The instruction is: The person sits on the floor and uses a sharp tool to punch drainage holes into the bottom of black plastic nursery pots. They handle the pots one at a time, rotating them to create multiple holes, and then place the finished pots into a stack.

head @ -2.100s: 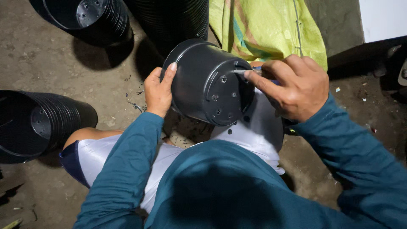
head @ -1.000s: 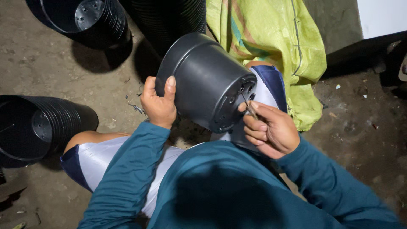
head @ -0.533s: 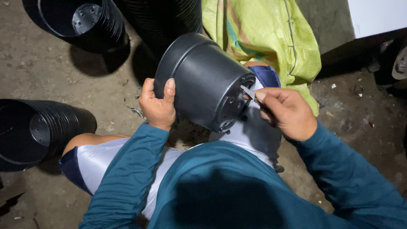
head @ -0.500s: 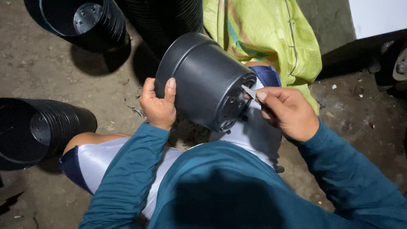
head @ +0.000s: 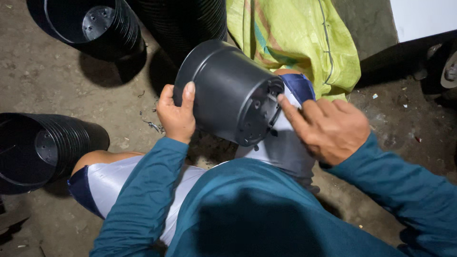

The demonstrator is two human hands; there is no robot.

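1. A stack of nested black pots (head: 40, 150) is lying on its side on the dirt floor at far left; another stack (head: 93, 26) is sitting above it.
2. The left hand (head: 177, 114) is gripping the black plastic pot (head: 228, 93) by its side wall, tilting its base toward the person's lap.
3. The right hand (head: 328, 128) is half curled, holding nothing visible, forefinger pressing at the base rim beside the drainage holes.
4. Step, as judged: working the base holes. Next calls for a steady left grip.
5. A yellow-green woven sack (head: 295, 43) is lying behind.
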